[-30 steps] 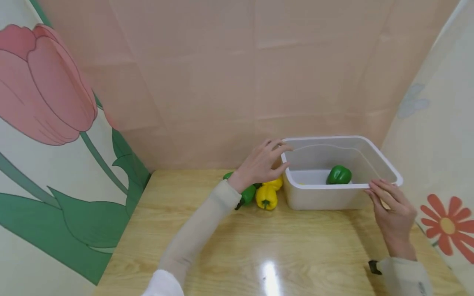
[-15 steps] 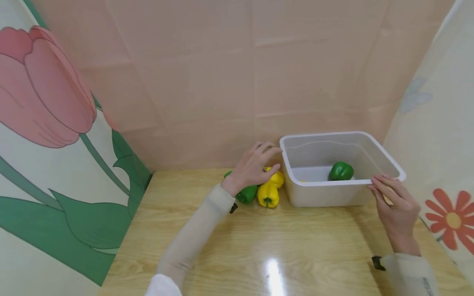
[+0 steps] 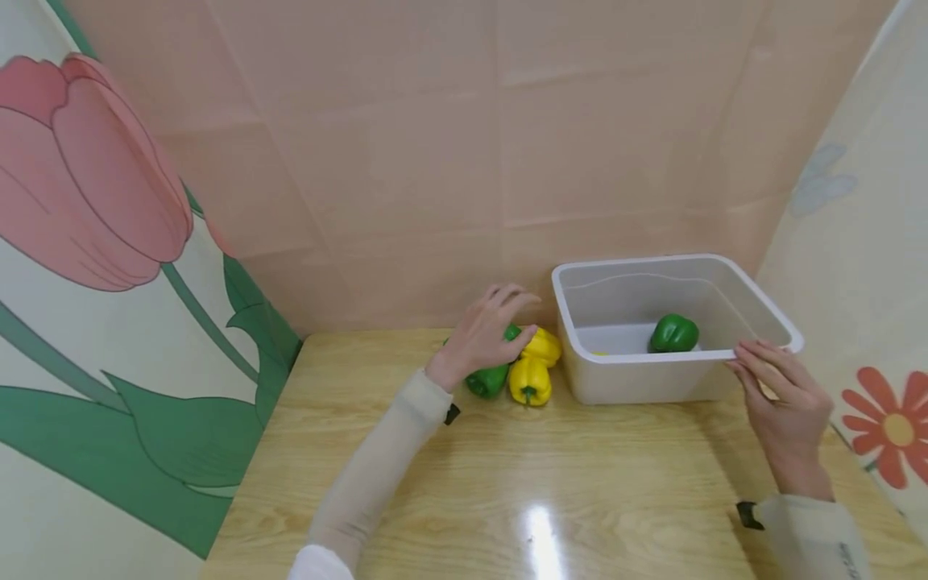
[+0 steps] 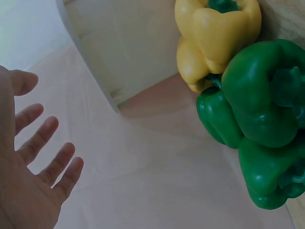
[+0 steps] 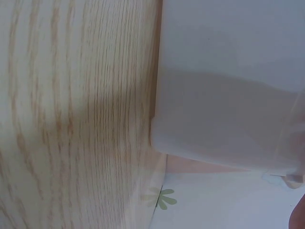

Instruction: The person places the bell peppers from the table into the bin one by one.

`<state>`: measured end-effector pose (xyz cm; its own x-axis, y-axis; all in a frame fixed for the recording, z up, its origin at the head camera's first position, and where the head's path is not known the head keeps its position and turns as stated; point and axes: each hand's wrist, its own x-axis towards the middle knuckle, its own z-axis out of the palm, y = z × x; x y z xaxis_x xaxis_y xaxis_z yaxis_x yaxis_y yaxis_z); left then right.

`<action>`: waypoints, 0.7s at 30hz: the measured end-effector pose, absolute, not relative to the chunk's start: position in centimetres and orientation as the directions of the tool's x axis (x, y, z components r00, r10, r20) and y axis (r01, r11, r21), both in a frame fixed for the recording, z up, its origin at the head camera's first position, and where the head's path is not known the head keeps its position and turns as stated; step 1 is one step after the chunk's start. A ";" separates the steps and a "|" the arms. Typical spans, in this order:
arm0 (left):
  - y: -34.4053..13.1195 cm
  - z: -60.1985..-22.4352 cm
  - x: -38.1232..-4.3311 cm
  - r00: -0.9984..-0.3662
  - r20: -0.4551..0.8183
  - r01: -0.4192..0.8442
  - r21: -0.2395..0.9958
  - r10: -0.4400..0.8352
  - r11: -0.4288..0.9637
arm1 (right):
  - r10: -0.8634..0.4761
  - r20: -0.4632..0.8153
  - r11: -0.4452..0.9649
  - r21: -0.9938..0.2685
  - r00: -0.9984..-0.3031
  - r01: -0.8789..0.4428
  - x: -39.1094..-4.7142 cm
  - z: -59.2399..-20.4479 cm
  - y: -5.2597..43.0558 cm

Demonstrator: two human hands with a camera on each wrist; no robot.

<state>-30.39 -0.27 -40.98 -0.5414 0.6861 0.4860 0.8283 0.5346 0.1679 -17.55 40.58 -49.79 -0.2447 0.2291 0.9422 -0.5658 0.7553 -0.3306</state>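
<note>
My left hand (image 3: pixel 478 334) hovers over a cluster of bell peppers, its fingers spread and holding nothing. In the left wrist view the hand (image 4: pixel 28 181) is apart from two yellow bell peppers (image 4: pixel 219 33) and several green bell peppers (image 4: pixel 262 95) packed together. These lie on the table against the left side of a white plastic bin (image 3: pixel 652 383). My right hand (image 3: pixel 786 403) grips the bin's rim at its front right corner, fingers over the top and thumb below. Inside the bin are a green bell pepper (image 3: pixel 674 333) and a sliver of yellow, mostly hidden by the front wall.
The wooden table (image 3: pixel 580 475) ends at a pink sheet (image 3: pixel 406 201) hanging behind it. Printed panels stand on both sides, one with a tulip (image 3: pixel 116 185), one with a red flower (image 3: pixel 897 429). The bin's outer wall (image 5: pixel 224 95) fills much of the right wrist view.
My left hand has drawn back leftward from the bin's left rim to above the peppers. My right hand stays on the rim. The whole view has shifted slightly.
</note>
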 end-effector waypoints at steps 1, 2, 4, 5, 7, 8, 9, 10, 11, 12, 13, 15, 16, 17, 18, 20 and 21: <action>-0.4 -41.1 -30.4 -0.541 0.490 0.829 0.170 0.684 0.533 | 0.228 0.943 0.754 -0.329 -0.243 -0.568 -17.6 -49.8 40.6; -0.4 -41.2 -30.4 -0.540 0.494 0.829 0.169 0.682 0.534 | 0.227 0.943 0.752 -0.328 -0.242 -0.571 -17.6 -49.9 40.7; -0.6 -41.4 -30.4 -0.537 0.499 0.829 0.168 0.680 0.533 | 0.224 0.944 0.753 -0.325 -0.242 -0.572 -17.7 -50.1 40.8; -0.6 -41.5 -30.4 -0.536 0.501 0.831 0.169 0.680 0.531 | 0.222 0.945 0.754 -0.323 -0.241 -0.571 -17.8 -50.1 40.9; -0.7 -41.7 -30.4 -0.534 0.502 0.831 0.164 0.681 0.531 | 0.219 0.945 0.759 -0.322 -0.243 -0.566 -17.9 -50.2 41.1; -0.8 -41.8 -30.4 -0.534 0.501 0.831 0.163 0.681 0.531 | 0.218 0.945 0.760 -0.322 -0.245 -0.565 -17.9 -50.3 41.2; -0.8 -42.0 -30.4 -0.535 0.498 0.831 0.165 0.682 0.532 | 0.218 0.944 0.759 -0.323 -0.248 -0.565 -17.9 -50.3 41.3; -0.9 -42.1 -30.4 -0.535 0.497 0.831 0.168 0.683 0.530 | 0.216 0.943 0.759 -0.324 -0.251 -0.564 -17.9 -50.3 41.3; -0.9 -42.3 -30.4 -0.536 0.496 0.832 0.172 0.683 0.528 | 0.215 0.943 0.760 -0.325 -0.254 -0.563 -17.9 -50.4 41.3; -1.0 -42.4 -30.5 -0.538 0.493 0.831 0.172 0.684 0.530 | 0.215 0.943 0.760 -0.326 -0.256 -0.562 -17.9 -50.4 41.4; -1.1 -42.5 -30.5 -0.540 0.492 0.830 0.173 0.683 0.531 | 0.215 0.942 0.761 -0.326 -0.256 -0.561 -17.9 -50.4 41.4; -1.3 -42.8 -30.5 -0.541 0.489 0.829 0.172 0.684 0.533 | 0.216 0.942 0.759 -0.327 -0.255 -0.563 -17.9 -50.3 41.3; -1.3 -42.9 -30.5 -0.540 0.490 0.829 0.171 0.684 0.533 | 0.217 0.943 0.760 -0.326 -0.253 -0.563 -17.9 -50.3 41.3; -1.4 -43.1 -30.5 -0.542 0.488 0.828 0.168 0.684 0.536 | 0.219 0.943 0.761 -0.325 -0.250 -0.562 -17.9 -50.3 41.2; -1.5 -43.3 -30.5 -0.542 0.488 0.828 0.168 0.685 0.535 | 0.220 0.944 0.762 -0.324 -0.247 -0.561 -17.9 -50.2 41.2; -1.8 -43.6 -30.4 -0.545 0.483 0.827 0.172 0.686 0.536 | 0.220 0.945 0.763 -0.321 -0.241 -0.561 -17.8 -50.2 41.0; -1.9 -43.9 -30.4 -0.548 0.479 0.825 0.175 0.685 0.537 | 0.219 0.946 0.763 -0.318 -0.238 -0.562 -17.8 -50.2 40.9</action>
